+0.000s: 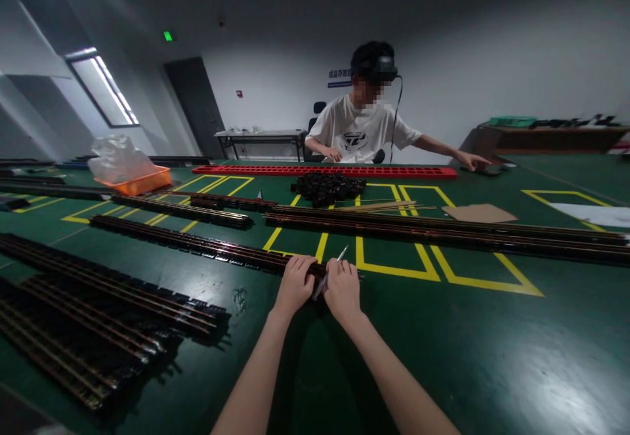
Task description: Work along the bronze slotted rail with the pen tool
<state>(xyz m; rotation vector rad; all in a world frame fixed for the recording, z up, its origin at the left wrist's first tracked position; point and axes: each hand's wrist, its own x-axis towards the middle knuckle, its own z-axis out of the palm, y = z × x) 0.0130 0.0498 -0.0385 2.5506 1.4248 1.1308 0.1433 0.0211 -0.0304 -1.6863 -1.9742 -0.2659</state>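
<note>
My left hand [296, 283] is closed over the near right end of a long black strip [197, 241] with copper-coloured rods running along it. Close beside it, my right hand [342, 285] is wrapped round a slim, pale pointed tool [343, 252]. The tool's tip sticks up past the fingers and its other end shows below, between my hands. Its exact kind is unclear. The end of the strip is mostly hidden under both hands.
More rodded strips [108, 277] lie at left, and long ones [443, 231] cross ahead. Beyond are a black parts pile [327, 189], a red slotted rail [325, 171], cardboard [480, 213] and an orange tray [147, 182] with a plastic bag. A co-worker [364, 123] sits opposite, one arm outstretched.
</note>
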